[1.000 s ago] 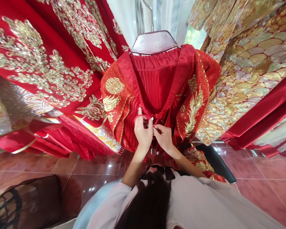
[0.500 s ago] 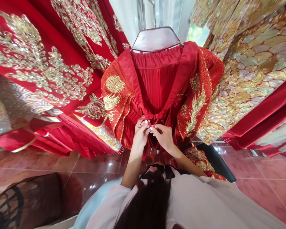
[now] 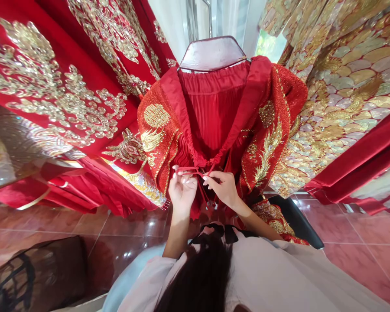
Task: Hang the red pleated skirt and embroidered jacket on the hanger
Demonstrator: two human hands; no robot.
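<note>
A red pleated skirt (image 3: pixel 211 112) with gathered waistband and gold-embroidered panels hangs from a hanger (image 3: pixel 212 53) in front of me. Thin red drawstrings (image 3: pixel 190 169) come out at the front of its waistband. My left hand (image 3: pixel 183 187) is palm up at the left, with a loop of the string stretched around its raised finger and thumb. Pinched between the fingertips of my right hand (image 3: pixel 222 184) is the string near the middle, just below the waistband. Where the strands cross, I cannot make out a knot.
Red cloth with gold beading (image 3: pixel 74 95) hangs at the left. A gold scale-patterned garment (image 3: pixel 341 104) hangs at the right. Below it, a black chair or tray (image 3: pixel 299 216) bears embroidered red cloth (image 3: pixel 273 216). A brown bag (image 3: pixel 42 273) stands on the tiled floor (image 3: pixel 130 242).
My left hand has moved left and turned palm up, drawing the string out sideways. My right hand has stayed near the middle with its pinch on the string.
</note>
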